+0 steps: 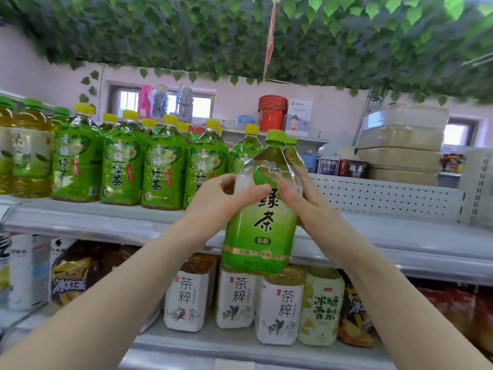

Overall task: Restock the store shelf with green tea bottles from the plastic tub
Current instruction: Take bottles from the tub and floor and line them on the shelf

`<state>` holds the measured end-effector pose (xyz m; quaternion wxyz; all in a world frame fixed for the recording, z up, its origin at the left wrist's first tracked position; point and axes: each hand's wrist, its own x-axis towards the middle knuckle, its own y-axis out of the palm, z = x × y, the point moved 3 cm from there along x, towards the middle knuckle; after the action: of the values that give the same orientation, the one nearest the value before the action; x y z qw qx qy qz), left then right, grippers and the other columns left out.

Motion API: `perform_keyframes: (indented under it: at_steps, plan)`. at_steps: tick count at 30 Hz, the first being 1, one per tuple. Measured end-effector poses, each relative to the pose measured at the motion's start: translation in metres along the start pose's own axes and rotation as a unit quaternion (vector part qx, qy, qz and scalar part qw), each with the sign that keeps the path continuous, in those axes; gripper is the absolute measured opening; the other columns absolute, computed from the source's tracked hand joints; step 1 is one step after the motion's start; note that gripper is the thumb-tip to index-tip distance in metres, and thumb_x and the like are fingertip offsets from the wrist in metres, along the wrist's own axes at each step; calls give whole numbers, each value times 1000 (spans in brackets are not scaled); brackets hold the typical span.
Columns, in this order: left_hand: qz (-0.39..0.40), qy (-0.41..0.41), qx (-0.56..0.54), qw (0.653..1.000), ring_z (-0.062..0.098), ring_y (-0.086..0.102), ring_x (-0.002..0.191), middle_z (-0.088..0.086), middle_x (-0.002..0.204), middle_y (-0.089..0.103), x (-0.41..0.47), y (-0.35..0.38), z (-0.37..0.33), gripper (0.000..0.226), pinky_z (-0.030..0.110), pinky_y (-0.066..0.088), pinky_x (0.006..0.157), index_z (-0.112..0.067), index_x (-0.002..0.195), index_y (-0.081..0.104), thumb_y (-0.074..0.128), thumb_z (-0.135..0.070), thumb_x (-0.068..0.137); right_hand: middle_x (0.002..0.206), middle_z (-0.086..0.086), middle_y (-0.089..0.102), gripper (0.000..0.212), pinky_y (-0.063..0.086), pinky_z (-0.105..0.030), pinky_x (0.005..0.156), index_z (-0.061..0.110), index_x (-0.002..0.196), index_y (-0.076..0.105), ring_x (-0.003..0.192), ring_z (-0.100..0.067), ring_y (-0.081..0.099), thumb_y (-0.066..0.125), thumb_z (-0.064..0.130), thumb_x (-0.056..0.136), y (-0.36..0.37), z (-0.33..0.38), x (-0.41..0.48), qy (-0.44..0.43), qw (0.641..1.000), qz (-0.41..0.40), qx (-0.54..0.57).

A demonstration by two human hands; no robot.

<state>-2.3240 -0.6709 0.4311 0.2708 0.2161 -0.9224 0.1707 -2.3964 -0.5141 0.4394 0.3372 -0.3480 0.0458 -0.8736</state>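
I hold a large green tea bottle (pixel 260 225) with a green cap upright in front of the upper shelf (pixel 373 236). A second green-capped bottle (pixel 292 152) shows just behind it. My left hand (pixel 226 196) grips the front bottle's left side, thumb across the label. My right hand (pixel 301 198) grips it from the right, thumb on the label and fingers behind. A row of yellow-capped green tea bottles (pixel 120 166) stands on that shelf to the left. The plastic tub is not in view.
Bare shelf lies to the right of the held bottle, backed by a white perforated panel (pixel 386 196). Yellowish green-capped bottles (pixel 26 161) stand far left. White tea bottles (pixel 186 297) fill the lower shelf. Stacked containers (pixel 400 145) and a red bucket (pixel 272 113) sit behind.
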Motion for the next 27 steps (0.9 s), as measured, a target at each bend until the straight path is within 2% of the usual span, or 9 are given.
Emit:
perform_keyframes:
  at_steps: [2, 6, 8, 10, 15, 20, 22, 25, 27]
  plan:
    - [14, 13, 15, 1000, 12, 71, 88, -8, 90, 75, 2, 12, -2, 51, 41, 55, 86, -25, 96, 72, 74, -64, 63, 109, 19, 72, 48, 55, -20, 76, 36, 133, 45, 100, -5, 69, 56, 44, 87, -3, -2, -13, -38, 999, -22, 22]
    - [77, 43, 76, 993, 0, 69, 87, -17, 95, 74, 9, 31, -12, 59, 25, 51, 79, -30, 103, 70, 56, -79, 72, 108, -2, 74, 52, 58, -30, 73, 17, 134, 48, 97, -20, 72, 57, 37, 87, -21, -1, -14, -51, 993, -75, 80]
    - [87, 93, 165, 978, 2, 65, 99, -17, 110, 70, 20, 29, -18, 75, 27, 48, 87, -31, 115, 67, 35, -86, 75, 106, -4, 74, 47, 59, -32, 71, 16, 131, 50, 96, -22, 73, 58, 35, 89, -34, 1, -9, -45, 990, -102, 86]
    - [38, 149, 285, 946, 7, 56, 114, -7, 130, 63, 35, 17, -20, 79, 27, 41, 97, -28, 130, 60, 23, -80, 85, 107, -4, 74, 47, 59, -37, 74, 18, 129, 52, 97, -22, 72, 60, 39, 88, -50, 3, -1, -54, 988, -133, 62]
    - [-32, 187, 507, 841, 23, 33, 141, 4, 155, 34, 73, 1, -4, 70, 41, 33, 111, -23, 150, 33, 40, -63, 93, 112, -7, 70, 60, 60, -41, 79, 18, 130, 52, 98, -23, 71, 64, 46, 79, -80, 9, 29, -80, 979, -185, 28]
    - [-35, 219, 608, 762, 28, 16, 148, 6, 161, 16, 101, 8, 14, 83, 43, 28, 117, -24, 155, 17, 56, -57, 89, 110, 2, 69, 51, 56, -45, 88, 22, 130, 51, 97, -14, 70, 68, 45, 87, -80, -14, 63, -81, 975, -198, -58]
    - [-31, 211, 624, 752, 29, 15, 149, 6, 163, 11, 108, 9, 21, 88, 41, 22, 118, -25, 155, 13, 59, -56, 88, 112, 6, 67, 56, 52, -44, 95, 27, 131, 50, 100, -10, 67, 69, 52, 84, -77, -29, 73, -68, 975, -191, -94]
    - [-32, 203, 623, 755, 30, 15, 148, 6, 163, 6, 112, 10, 31, 93, 43, 25, 117, -25, 156, 10, 65, -52, 85, 116, 7, 64, 56, 47, -28, 100, 25, 137, 46, 98, 3, 62, 64, 47, 89, -70, -47, 81, -57, 976, -174, -121]
    - [-35, 204, 622, 755, 30, 15, 149, 5, 163, 5, 113, 11, 34, 95, 44, 31, 114, -25, 156, 9, 68, -48, 85, 126, 5, 60, 65, 44, -34, 104, 27, 139, 43, 110, -3, 59, 60, 57, 84, -68, -58, 85, -41, 978, -168, -120]
